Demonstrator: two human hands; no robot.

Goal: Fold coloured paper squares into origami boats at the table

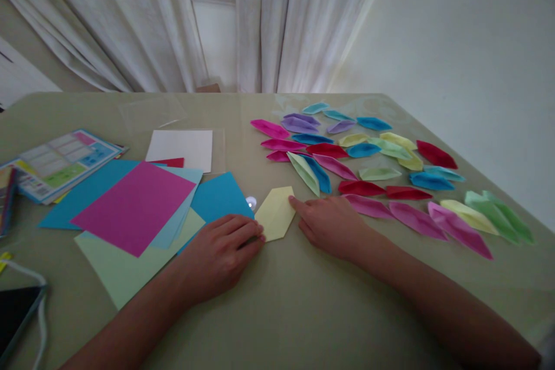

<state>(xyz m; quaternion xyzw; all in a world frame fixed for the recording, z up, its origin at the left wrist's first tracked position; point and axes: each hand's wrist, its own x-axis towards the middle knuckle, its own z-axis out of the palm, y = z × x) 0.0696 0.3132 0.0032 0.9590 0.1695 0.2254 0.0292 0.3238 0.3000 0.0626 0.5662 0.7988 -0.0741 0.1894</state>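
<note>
A small pale yellow origami paper (pixel 276 214), folded into a six-sided shape, lies flat on the table between my hands. My left hand (pixel 225 251) is closed at its lower left corner, fingers bent and thumb against the paper's edge. My right hand (pixel 332 225) is at the right edge, the index fingertip on the upper right side and the other fingers curled in; the thumb is mostly hidden. Just behind my left hand lies a blue paper sheet (pixel 228 196). A small round shiny object (pixel 251 203) sits between that sheet and the yellow paper.
Many folded paper pieces (pixel 364 188) in several colours spread across the table's right side. To the left overlap a magenta sheet (pixel 134 208), a light green sheet (pixel 125 269) and a printed pack (pixel 65 165). White paper (pixel 182 147) lies behind; a dark device (pixel 17 318) with a cable is front left.
</note>
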